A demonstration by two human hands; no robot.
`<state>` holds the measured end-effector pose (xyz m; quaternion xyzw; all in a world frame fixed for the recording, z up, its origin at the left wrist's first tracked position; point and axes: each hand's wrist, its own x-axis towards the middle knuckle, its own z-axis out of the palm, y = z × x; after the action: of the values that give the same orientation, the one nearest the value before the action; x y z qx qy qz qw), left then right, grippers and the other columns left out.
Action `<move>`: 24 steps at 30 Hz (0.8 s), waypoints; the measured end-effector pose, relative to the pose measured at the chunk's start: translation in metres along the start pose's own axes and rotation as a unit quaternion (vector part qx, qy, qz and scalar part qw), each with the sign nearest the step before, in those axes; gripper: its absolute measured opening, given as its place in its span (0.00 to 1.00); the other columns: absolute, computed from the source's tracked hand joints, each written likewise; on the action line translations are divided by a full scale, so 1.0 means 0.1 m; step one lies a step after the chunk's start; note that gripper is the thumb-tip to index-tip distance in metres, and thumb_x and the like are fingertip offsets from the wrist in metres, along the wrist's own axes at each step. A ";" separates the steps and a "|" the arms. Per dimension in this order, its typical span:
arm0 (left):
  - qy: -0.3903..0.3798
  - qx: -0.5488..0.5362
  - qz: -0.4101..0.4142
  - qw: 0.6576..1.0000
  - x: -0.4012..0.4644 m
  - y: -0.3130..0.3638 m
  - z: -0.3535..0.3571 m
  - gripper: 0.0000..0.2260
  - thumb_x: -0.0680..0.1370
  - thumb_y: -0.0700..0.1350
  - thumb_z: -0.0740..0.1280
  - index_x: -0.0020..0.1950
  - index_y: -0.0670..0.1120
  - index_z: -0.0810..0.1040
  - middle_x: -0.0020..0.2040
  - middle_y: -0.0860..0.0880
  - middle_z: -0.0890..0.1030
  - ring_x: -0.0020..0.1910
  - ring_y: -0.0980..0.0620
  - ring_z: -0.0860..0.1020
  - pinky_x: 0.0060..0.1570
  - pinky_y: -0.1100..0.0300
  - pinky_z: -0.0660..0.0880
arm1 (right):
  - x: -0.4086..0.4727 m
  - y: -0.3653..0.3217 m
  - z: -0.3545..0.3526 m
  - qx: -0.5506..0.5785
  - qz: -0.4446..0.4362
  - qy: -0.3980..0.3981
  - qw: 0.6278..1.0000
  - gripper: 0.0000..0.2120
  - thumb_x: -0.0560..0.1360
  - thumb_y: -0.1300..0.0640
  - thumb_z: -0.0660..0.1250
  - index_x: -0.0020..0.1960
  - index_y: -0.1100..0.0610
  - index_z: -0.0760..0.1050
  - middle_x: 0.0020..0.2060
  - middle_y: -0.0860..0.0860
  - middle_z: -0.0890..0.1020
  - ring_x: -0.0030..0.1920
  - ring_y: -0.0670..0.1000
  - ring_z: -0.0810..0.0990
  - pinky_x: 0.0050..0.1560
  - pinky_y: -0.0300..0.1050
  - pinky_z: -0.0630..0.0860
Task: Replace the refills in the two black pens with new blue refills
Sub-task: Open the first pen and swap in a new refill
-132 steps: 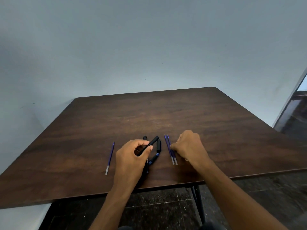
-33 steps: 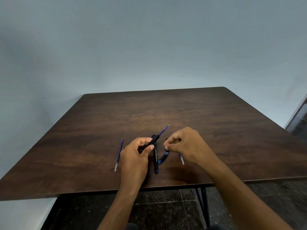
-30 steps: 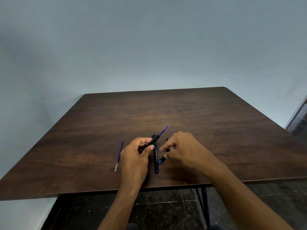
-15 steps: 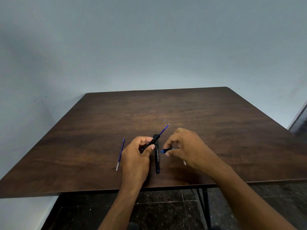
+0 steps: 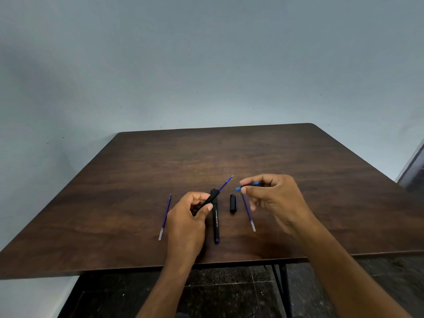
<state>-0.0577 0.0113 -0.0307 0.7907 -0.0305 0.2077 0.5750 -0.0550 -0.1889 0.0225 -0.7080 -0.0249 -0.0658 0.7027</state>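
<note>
Gripping the open pen barrel (image 5: 207, 201) tilted up, refill (image 5: 226, 182) poking out, the left hand (image 5: 188, 220) steadies it so the right hand (image 5: 274, 199), pinching the blue-tipped nose piece (image 5: 249, 185), can cap it. Second pen (image 5: 216, 222) waits on the table (image 5: 298, 168).

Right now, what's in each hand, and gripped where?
Left hand grips the black pen barrel at mid-body, with a blue refill sticking out of its far end. Right hand pinches the small blue-tipped pen piece at its middle.
</note>
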 end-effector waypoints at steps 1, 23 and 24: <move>0.000 -0.001 -0.001 1.000 0.00 0.00 0.00 0.13 0.74 0.37 0.75 0.48 0.56 0.83 0.46 0.69 0.82 0.47 0.69 0.80 0.43 0.78 0.71 | 0.01 0.02 0.00 0.064 0.015 0.004 0.998 0.05 0.71 0.70 0.75 0.45 0.64 0.86 0.29 0.56 0.80 0.28 0.52 0.75 0.32 0.43 0.76; -0.024 0.026 -0.001 0.999 -0.01 0.03 0.00 0.14 0.74 0.37 0.76 0.46 0.58 0.82 0.42 0.61 0.84 0.44 0.65 0.82 0.44 0.75 0.73 | 0.11 -0.01 0.11 0.181 0.038 0.048 0.982 0.05 0.74 0.73 0.70 0.50 0.71 0.81 0.43 0.67 0.86 0.38 0.58 0.87 0.41 0.49 0.85; -0.023 0.027 0.000 0.999 -0.01 0.04 0.00 0.14 0.74 0.37 0.76 0.46 0.58 0.82 0.42 0.60 0.85 0.44 0.65 0.82 0.44 0.75 0.73 | 0.11 -0.02 0.10 0.177 0.036 0.052 0.982 0.05 0.74 0.73 0.70 0.50 0.70 0.81 0.43 0.67 0.86 0.38 0.58 0.87 0.40 0.48 0.85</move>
<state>-0.0596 0.0101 -0.0277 0.8103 -0.0379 0.1901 0.5531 -0.0433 -0.1797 0.0255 -0.5686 0.0255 -0.0717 0.8191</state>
